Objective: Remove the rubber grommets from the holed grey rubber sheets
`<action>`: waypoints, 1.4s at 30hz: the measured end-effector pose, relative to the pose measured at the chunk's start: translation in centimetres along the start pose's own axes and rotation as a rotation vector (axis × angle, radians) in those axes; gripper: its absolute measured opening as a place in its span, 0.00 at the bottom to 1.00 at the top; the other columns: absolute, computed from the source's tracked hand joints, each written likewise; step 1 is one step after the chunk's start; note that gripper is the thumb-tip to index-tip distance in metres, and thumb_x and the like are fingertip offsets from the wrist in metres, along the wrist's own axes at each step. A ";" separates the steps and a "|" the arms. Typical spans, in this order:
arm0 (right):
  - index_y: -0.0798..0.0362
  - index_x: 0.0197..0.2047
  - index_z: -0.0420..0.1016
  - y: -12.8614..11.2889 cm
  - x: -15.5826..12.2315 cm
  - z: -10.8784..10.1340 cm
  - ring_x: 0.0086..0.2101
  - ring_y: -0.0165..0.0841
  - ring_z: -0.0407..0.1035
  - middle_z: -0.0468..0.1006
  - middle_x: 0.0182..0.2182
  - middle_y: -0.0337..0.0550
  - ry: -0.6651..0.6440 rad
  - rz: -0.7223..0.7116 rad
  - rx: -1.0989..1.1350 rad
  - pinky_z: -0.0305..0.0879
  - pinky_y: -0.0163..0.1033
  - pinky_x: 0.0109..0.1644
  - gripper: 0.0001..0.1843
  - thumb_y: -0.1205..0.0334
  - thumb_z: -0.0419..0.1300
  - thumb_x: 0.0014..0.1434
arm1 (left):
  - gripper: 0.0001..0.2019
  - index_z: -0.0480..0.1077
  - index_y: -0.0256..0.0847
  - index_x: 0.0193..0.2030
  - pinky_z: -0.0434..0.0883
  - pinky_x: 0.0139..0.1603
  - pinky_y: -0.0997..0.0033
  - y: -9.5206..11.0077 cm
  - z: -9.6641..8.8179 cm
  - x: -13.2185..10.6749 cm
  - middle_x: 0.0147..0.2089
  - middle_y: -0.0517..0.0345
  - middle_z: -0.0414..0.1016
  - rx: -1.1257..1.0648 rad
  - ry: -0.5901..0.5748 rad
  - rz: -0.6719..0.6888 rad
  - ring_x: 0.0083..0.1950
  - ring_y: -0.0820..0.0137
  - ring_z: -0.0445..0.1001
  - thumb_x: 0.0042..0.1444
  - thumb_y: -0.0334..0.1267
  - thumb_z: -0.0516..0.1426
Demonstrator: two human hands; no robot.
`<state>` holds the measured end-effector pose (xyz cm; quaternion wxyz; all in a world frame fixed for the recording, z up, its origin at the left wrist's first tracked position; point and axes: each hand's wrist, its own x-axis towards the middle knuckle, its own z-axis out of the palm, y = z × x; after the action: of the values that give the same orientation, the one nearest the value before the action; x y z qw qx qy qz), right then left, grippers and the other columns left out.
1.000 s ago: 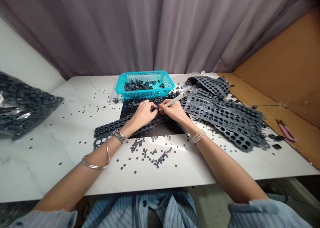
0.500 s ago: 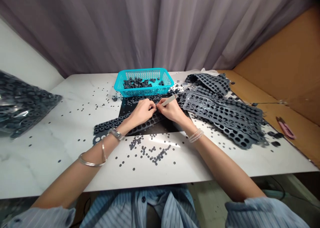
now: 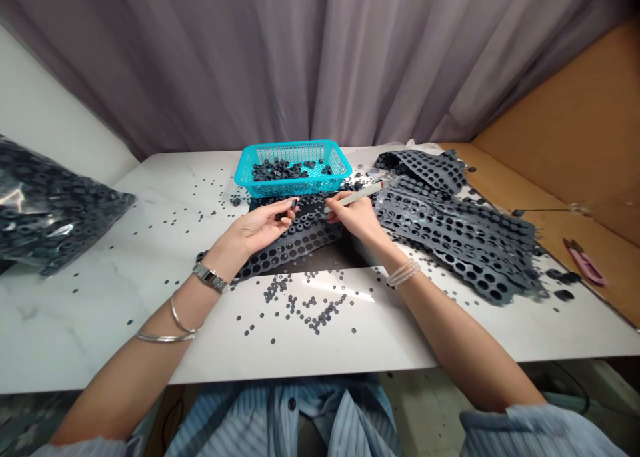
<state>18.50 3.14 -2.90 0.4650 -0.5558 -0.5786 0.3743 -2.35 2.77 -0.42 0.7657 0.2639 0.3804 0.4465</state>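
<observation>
A dark rubber sheet (image 3: 295, 243) with rows of round holes and rings lies on a black mat (image 3: 330, 260) before me. My left hand (image 3: 263, 227) is turned palm up above the sheet, pinching a small black rubber ring (image 3: 293, 205) at its fingertips. My right hand (image 3: 355, 217) is closed round a pale stick-like tool (image 3: 357, 194) whose far end points right and away. A turquoise basket (image 3: 293, 168) holding several black rings stands just behind both hands.
A pile of punched-out rubber sheets (image 3: 450, 223) lies at the right. Small black discs (image 3: 305, 307) are scattered over the white table (image 3: 125, 243). A clear bag of black rings (image 3: 45, 210) sits at the left. Pink snips (image 3: 583, 260) rest on the brown board at the right.
My left hand has lifted off the sheet and turned palm up with a ring in its fingertips. The right hand has drawn slightly apart from it, still gripping the tool.
</observation>
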 end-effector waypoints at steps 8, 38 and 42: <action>0.54 0.28 0.72 1.1 0.6 0.3 0.24 0.34 0.76 0.77 0.21 0.42 0.038 -0.026 0.032 0.76 0.38 0.31 0.08 0.61 0.60 0.57 | 0.06 0.75 0.29 0.38 0.71 0.28 0.84 -0.2 0.4 -0.2 0.38 0.44 0.73 -0.113 -0.006 -0.065 0.34 0.76 0.72 0.62 0.26 0.55; 0.54 0.26 0.74 0.7 0.1 1.4 0.25 0.30 0.69 0.77 0.22 0.40 -0.074 -0.238 -0.300 0.62 0.33 0.31 0.11 0.65 0.58 0.59 | 0.06 0.77 0.41 0.28 0.68 0.47 0.64 -2.3 2.0 4.5 0.32 0.51 0.79 1.687 0.075 0.600 0.42 0.59 0.76 0.49 0.30 0.58; 0.54 0.24 0.73 0.5 0.1 1.5 0.24 0.30 0.68 0.75 0.21 0.39 -0.058 -0.233 -0.318 0.60 0.33 0.30 0.11 0.65 0.58 0.58 | 0.04 0.77 0.40 0.25 0.65 0.38 0.68 -1.5 1.9 2.9 0.24 0.58 0.71 1.483 0.020 0.563 0.31 0.67 0.70 0.49 0.32 0.61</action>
<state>17.24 3.46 -3.78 0.3945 -0.5408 -0.7039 0.2376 0.85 4.53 -1.48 0.2452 0.7874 0.5044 0.2559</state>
